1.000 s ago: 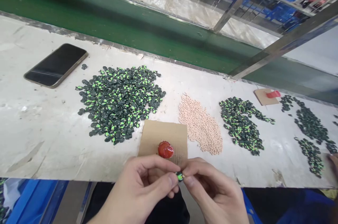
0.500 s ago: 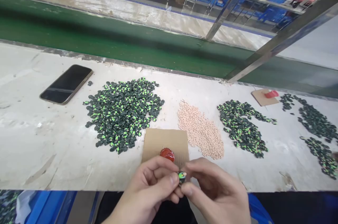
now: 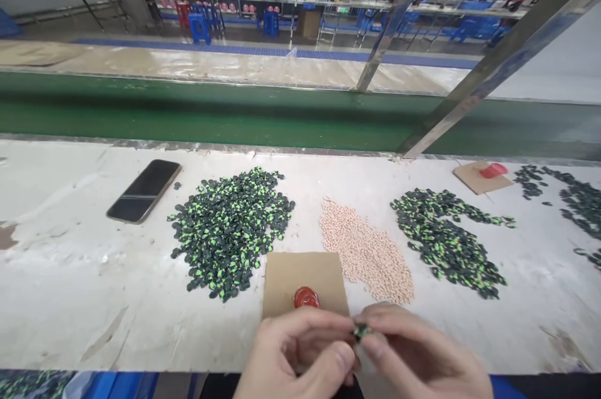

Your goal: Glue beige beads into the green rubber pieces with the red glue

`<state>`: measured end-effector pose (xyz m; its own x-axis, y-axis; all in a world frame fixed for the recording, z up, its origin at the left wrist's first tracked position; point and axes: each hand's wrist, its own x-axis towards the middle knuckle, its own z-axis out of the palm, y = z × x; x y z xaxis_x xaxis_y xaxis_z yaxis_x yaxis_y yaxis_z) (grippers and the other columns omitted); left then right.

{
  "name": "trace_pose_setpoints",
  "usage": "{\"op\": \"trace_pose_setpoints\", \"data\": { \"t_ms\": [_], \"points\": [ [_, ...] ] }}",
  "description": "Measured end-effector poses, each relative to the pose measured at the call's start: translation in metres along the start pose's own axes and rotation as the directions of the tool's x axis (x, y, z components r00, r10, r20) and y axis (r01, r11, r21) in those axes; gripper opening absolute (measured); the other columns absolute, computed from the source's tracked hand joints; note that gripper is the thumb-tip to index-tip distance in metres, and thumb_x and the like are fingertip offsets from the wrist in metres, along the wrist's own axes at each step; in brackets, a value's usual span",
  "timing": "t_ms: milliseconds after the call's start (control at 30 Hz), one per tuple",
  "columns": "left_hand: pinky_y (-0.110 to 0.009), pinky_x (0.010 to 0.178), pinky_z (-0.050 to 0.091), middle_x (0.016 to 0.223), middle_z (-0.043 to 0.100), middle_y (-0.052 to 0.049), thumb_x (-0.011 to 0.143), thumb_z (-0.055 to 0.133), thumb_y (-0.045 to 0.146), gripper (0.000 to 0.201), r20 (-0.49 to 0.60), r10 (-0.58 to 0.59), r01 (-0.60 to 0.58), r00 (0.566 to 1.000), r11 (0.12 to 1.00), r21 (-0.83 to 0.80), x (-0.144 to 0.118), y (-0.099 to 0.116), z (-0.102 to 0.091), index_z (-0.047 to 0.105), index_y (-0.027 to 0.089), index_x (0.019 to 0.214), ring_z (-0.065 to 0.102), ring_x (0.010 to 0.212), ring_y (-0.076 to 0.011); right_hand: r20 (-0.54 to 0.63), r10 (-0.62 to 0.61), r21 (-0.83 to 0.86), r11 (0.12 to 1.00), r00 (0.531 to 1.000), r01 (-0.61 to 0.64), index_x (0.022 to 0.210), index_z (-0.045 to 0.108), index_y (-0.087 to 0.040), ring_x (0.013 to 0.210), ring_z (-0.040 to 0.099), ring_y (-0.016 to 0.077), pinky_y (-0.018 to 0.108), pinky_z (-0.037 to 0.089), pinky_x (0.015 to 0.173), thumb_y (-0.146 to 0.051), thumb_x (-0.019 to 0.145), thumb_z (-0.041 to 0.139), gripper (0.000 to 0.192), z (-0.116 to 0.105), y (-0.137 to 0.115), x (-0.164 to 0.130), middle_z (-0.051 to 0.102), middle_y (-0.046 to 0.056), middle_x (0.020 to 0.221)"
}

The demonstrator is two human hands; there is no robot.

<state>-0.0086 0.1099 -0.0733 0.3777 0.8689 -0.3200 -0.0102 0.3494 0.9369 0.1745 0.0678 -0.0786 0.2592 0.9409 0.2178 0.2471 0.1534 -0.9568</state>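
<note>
Green-black piece [image 3: 360, 331] is now pinched by right hand [image 3: 425, 352] (left hand [image 3: 277, 358]: grip parted).

Beads [image 3: 369, 252] behind-right of cardboard [image 3: 303, 269]

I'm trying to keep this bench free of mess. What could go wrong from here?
The right hand pinches a small black-and-green piece, which could slip out, being so tiny. The left hand appears close to the glossy red dish on the cardboard square, so it might bump it. Loose pale pink beads lie just beyond the right hand, with no tray around them, so a sweep could scatter them.
</note>
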Motion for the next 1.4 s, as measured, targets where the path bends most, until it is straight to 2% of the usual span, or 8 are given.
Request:
{"op": "trace_pose_setpoints", "data": {
  "t_ms": [33, 100, 167, 400, 833, 1067, 1300, 1400],
  "points": [
    [-0.034, 0.075, 0.066, 0.093, 0.085, -0.006, 0.094, 0.068, 0.053, 0.034, -0.016, 0.139, -0.131, 0.99, 0.96, 0.247, 0.011, 0.003, -0.009, 0.081, 0.025, 0.107, 0.08, 0.08, -0.0219, -0.071, 0.02, -0.123, 0.992, 0.997, -0.028, 0.084, 0.082, -0.032, 0.067, 0.079, 0.0217, 0.027, 0.066, 0.06, -0.028, 0.082, 0.082, 0.004, -0.012, 0.008, 0.005, 0.083, 0.001, 0.078],
    [-0.046, 0.094, 0.062, 0.115, 0.082, -0.009, 0.098, 0.056, 0.04, 0.033, -0.034, 0.481, -0.276, 0.876, 0.559, 0.782, 0.041, 0.015, -0.032, 0.077, 0.024, 0.118, 0.076, 0.103, -0.0276, -0.303, -0.013, -0.424, 0.897, 0.953, -0.123, 0.078, 0.083, -0.027, 0.068, 0.079, 0.0263, 0.034, 0.066, 0.063, -0.047, 0.081, 0.079, 0.021, -0.04, 0.029, 0.019, 0.083, 0.005, 0.076],
    [-0.063, 0.107, 0.048, 0.135, 0.071, -0.016, 0.095, 0.056, 0.027, 0.034, -0.018, 0.511, -0.228, 0.859, 0.415, 0.881, 0.074, 0.028, -0.055, 0.075, 0.018, 0.122, 0.064, 0.125, -0.0374, -0.377, -0.117, -0.687, 0.701, 0.919, -0.193, 0.079, 0.083, -0.024, 0.071, 0.078, 0.0313, 0.043, 0.064, 0.063, -0.062, 0.082, 0.067, 0.041, -0.069, 0.051, 0.036, 0.083, 0.009, 0.081],
    [-0.058, 0.088, 0.053, 0.096, 0.078, -0.016, 0.089, 0.055, 0.021, 0.028, 0.123, 0.419, -0.24, 0.899, 0.24, 0.941, 0.121, 0.044, -0.079, 0.082, 0.016, 0.096, 0.069, 0.097, -0.04, -0.31, -0.209, -0.809, 0.571, 0.928, -0.141, 0.073, 0.082, -0.02, 0.071, 0.073, 0.036, 0.051, 0.057, 0.064, -0.068, 0.09, 0.047, 0.062, -0.12, 0.088, 0.065, 0.082, 0.017, 0.081],
    [-0.049, 0.094, 0.05, 0.096, 0.079, -0.009, 0.082, 0.063, 0.039, 0.018, -0.118, 0.418, -0.204, 0.901, 0.648, 0.734, 0.104, 0.051, -0.086, 0.075, 0.025, 0.081, 0.068, 0.096, -0.0328, 0.195, -0.2, -0.777, 0.567, 0.96, 0.275, 0.095, 0.08, -0.018, 0.079, 0.073, 0.0297, 0.042, 0.059, 0.064, -0.028, 0.1, 0.047, 0.034, -0.031, 0.069, 0.063, 0.077, 0.013, 0.093],
    [-0.027, 0.063, 0.06, 0.084, 0.076, -0.005, 0.072, 0.082, 0.048, 0.035, -0.281, 0.12, -0.076, 0.952, 0.984, 0.163, 0.069, 0.059, -0.087, 0.075, 0.021, 0.093, 0.066, 0.066, -0.0152, 0.176, -0.221, -0.731, 0.623, 0.959, 0.278, 0.085, 0.079, -0.02, 0.077, 0.075, 0.0278, 0.04, 0.061, 0.066, -0.021, 0.095, 0.048, 0.032, -0.028, 0.072, 0.068, 0.08, 0.012, 0.087],
    [-0.013, 0.061, 0.06, 0.075, 0.077, -0.004, 0.057, 0.098, 0.046, 0.038, -0.178, -0.075, 0.03, 0.981, 0.969, -0.243, 0.046, 0.053, -0.077, 0.081, 0.018, 0.077, 0.065, 0.059, -0.0074, 0.018, -0.19, -0.639, 0.753, 0.982, 0.158, 0.079, 0.08, -0.02, 0.072, 0.077, 0.0273, 0.038, 0.062, 0.062, -0.032, 0.09, 0.06, 0.026, -0.032, 0.055, 0.066, 0.082, 0.011, 0.085],
    [-0.011, 0.057, 0.058, 0.071, 0.077, -0.003, 0.061, 0.098, 0.035, 0.026, -0.124, -0.014, -0.018, 0.992, 0.967, -0.253, 0.04, 0.049, -0.071, 0.083, 0.02, 0.076, 0.065, 0.056, -0.0075, -0.089, 0.028, -0.323, 0.945, 0.996, -0.055, 0.075, 0.082, -0.023, 0.064, 0.074, 0.0232, 0.031, 0.06, 0.054, -0.036, 0.084, 0.074, 0.018, -0.027, 0.035, 0.053, 0.081, 0.008, 0.075]
  ]
}}
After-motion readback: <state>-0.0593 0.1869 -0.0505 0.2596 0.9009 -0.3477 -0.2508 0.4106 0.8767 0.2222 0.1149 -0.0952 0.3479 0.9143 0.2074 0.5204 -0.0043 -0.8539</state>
